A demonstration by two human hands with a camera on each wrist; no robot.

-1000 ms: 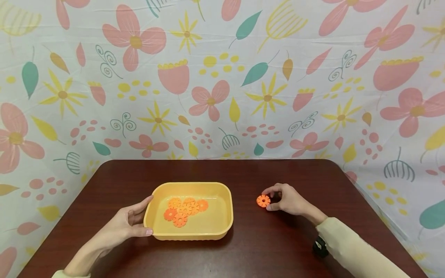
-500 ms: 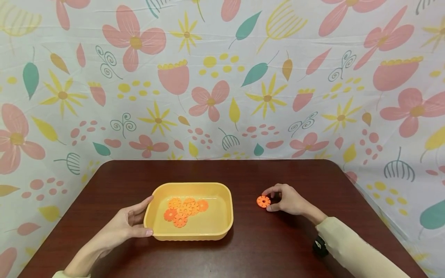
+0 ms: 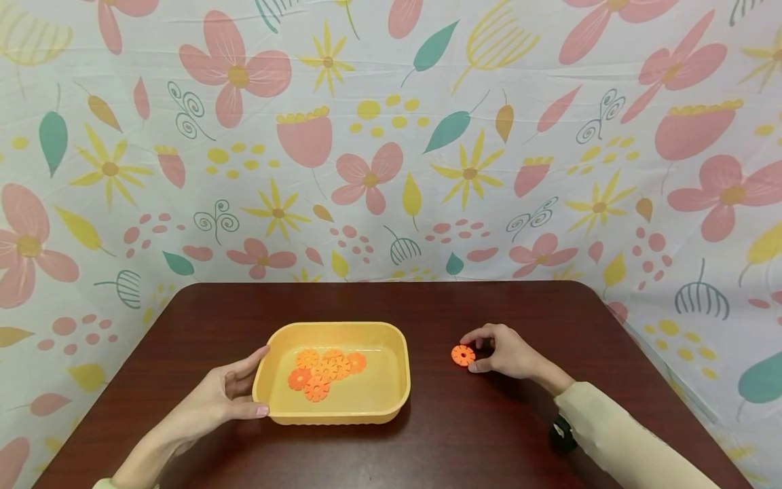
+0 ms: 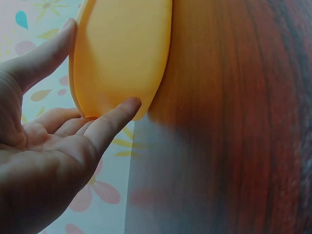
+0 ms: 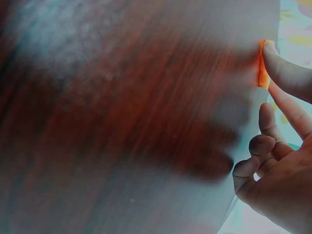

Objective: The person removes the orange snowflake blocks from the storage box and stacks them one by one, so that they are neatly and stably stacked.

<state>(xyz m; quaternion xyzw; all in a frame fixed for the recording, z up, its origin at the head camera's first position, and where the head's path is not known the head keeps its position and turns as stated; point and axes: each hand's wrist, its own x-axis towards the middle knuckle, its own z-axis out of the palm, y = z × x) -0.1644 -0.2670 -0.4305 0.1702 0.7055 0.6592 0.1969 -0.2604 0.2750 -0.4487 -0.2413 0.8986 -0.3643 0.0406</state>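
Left hand point(image 3: 215, 396): grip clasps left end of yellow tray point(image 3: 380, 392), probably steadying it; walls confine orange discs point(image 3: 316, 394). Right hand point(image 3: 508, 352): thumb-and-finger grip pinches single disc point(image 3: 457, 356) by rim, right of tray, likely leaving face unobstructed; contact with surface point(image 3: 464, 435) unclear.

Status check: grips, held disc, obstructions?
Left grip holds tray's left end. Right grip pinches disc, right of tray. Nothing seen between disc and tray.

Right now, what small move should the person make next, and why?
Probably move the disc leftward over the tray: the right hand pinches it outside the tray, the left hand holds the tray's end, and similar discs lie inside.
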